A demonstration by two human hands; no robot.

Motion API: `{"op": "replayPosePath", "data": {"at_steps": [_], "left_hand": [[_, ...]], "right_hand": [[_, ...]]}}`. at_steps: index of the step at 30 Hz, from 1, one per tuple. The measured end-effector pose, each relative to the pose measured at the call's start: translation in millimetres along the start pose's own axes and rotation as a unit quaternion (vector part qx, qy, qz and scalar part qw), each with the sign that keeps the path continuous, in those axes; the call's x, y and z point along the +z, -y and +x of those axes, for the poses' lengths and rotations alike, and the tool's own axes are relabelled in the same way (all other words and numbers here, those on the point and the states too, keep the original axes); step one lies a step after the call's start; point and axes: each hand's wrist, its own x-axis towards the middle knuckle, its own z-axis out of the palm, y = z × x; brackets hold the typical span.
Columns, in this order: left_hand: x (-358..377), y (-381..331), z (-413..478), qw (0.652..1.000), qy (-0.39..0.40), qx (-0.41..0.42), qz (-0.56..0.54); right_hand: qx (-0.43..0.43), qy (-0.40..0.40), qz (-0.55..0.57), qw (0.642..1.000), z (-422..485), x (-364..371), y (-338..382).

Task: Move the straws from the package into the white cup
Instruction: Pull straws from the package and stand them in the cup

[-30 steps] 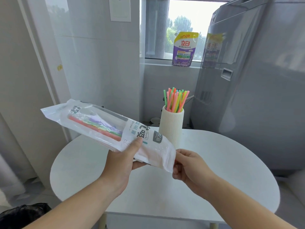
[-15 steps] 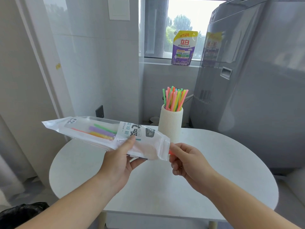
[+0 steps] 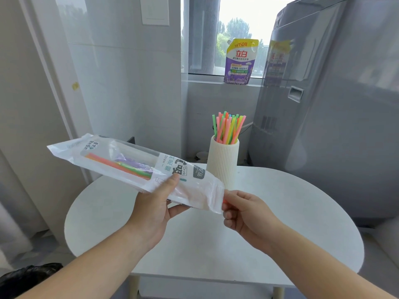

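Observation:
My left hand (image 3: 154,207) grips a clear and white straw package (image 3: 121,160) from below, thumb on top, above the round white table (image 3: 302,223). The package slants up to the left, and orange, green and purple straws (image 3: 121,166) show through its window. At its open lower end my right hand (image 3: 246,212) pinches the tip of an orange straw (image 3: 225,201) that barely sticks out. Behind the package stands a ribbed white cup (image 3: 223,160) holding several pink, green and yellow straws (image 3: 228,130).
A grey washing machine (image 3: 334,104) stands close behind the table on the right. A purple detergent pouch (image 3: 239,61) sits on the window sill. White wall and a door frame are to the left. A black bag (image 3: 28,279) lies at the lower left.
The package tipped down towards level, then its far end rose again. My right hand stayed at the package's open end, where an orange straw tip has come into view.

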Motion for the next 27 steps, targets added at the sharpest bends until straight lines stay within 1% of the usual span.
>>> {"op": "replayPosePath", "data": {"at_steps": [4, 8, 10, 14, 16, 19, 21, 25, 27], "left_hand": [[-6, -3, 5, 0.997, -0.044, -0.025, -0.051], [-6, -3, 7, 0.993, -0.060, -0.047, -0.089], [-4, -1, 7, 0.992, -0.061, -0.050, -0.095], [1, 0, 4, 0.991, -0.054, -0.056, -0.105], [3, 1, 3, 0.990, -0.049, -0.062, -0.113], [5, -1, 1, 0.989, -0.045, -0.068, -0.124], [6, -1, 1, 0.988, -0.047, -0.069, -0.129], [11, 0, -1, 0.986, -0.053, -0.080, -0.137], [12, 1, -1, 0.986, -0.050, -0.085, -0.137]], "right_hand": [[-0.027, -0.037, 0.009, 0.999, 1, -9, 9], [-0.030, -0.077, 0.075, 0.994, 1, -12, 13], [-0.028, -0.068, 0.104, 0.992, 1, -9, 12], [-0.025, -0.035, 0.109, 0.993, -1, 1, 10], [-0.021, -0.026, 0.138, 0.990, -1, 6, 9], [-0.014, -0.042, 0.209, 0.977, -2, 11, 10], [-0.017, -0.064, 0.234, 0.970, -2, 16, 9], [-0.042, -0.067, 0.217, 0.973, -3, 29, 4], [-0.059, -0.086, 0.199, 0.974, -2, 32, 3]]}}
